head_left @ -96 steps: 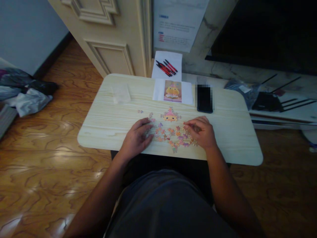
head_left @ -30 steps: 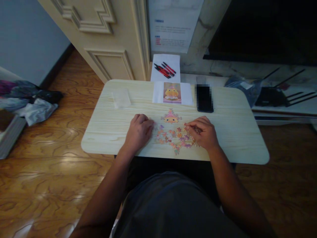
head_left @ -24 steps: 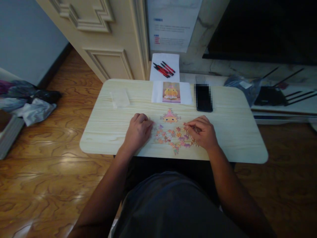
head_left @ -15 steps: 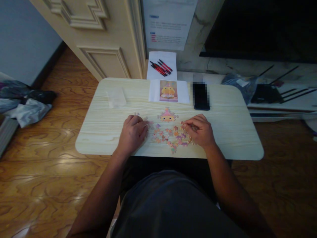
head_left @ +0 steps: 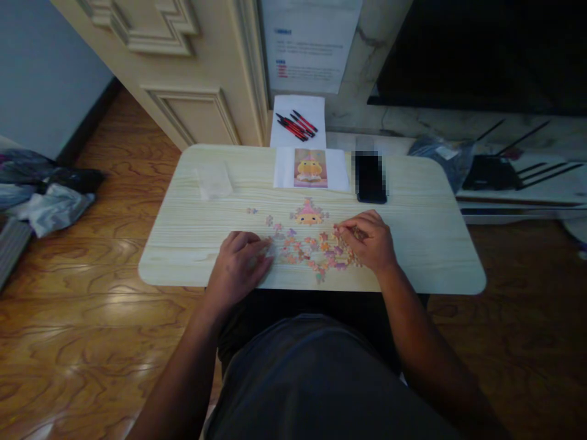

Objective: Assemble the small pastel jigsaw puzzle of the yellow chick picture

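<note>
Black phone (head_left: 371, 179) screen blurred out, wall notice (head_left: 308, 46) print too small to read, top edge cropped

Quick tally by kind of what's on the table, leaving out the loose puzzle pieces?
Phone: 1
Reference picture: 1
Clear packet: 1
Joined puzzle part: 1
Total: 4

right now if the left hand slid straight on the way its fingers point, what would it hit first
Probably the loose puzzle pieces just past the left hand; its fingertips point right and slightly away, nearly touching the nearest ones.
</note>
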`<state>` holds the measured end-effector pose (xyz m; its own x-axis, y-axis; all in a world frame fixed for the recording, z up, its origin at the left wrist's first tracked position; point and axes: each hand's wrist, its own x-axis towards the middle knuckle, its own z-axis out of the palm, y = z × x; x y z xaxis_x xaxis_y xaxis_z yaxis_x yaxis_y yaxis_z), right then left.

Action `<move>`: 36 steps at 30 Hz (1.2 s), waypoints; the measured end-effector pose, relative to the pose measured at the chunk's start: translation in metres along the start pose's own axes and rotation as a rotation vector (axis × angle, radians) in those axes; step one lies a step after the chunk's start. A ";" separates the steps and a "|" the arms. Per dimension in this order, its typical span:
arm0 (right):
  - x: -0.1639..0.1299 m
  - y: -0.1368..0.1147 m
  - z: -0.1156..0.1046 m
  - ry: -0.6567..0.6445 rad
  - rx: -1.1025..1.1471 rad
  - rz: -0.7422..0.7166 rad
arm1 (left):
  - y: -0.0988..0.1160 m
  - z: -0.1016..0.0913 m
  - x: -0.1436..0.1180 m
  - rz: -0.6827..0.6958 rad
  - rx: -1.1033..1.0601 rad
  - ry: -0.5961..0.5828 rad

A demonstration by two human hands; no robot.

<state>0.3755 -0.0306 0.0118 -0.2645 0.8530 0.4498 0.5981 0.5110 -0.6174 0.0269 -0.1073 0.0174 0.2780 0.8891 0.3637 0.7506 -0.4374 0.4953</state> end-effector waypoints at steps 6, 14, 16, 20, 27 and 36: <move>0.000 0.001 0.000 0.005 -0.007 -0.014 | -0.003 -0.006 -0.008 0.008 0.046 0.025; -0.001 0.000 0.000 -0.004 -0.011 -0.021 | -0.007 -0.001 -0.007 0.029 0.037 0.068; -0.001 0.000 0.000 -0.009 -0.012 -0.030 | -0.007 0.000 -0.007 0.022 0.046 0.069; -0.001 -0.001 0.000 0.003 -0.012 -0.063 | -0.008 -0.001 -0.008 -0.002 0.060 0.064; 0.000 -0.001 0.000 0.010 -0.014 -0.107 | -0.007 -0.001 -0.012 -0.029 0.026 0.062; 0.001 -0.001 -0.001 0.010 -0.016 -0.110 | -0.015 -0.009 -0.021 -0.058 0.007 0.063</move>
<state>0.3752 -0.0307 0.0131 -0.3216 0.7907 0.5209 0.5780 0.5997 -0.5535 0.0044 -0.1202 0.0090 0.1961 0.9025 0.3834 0.7687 -0.3843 0.5113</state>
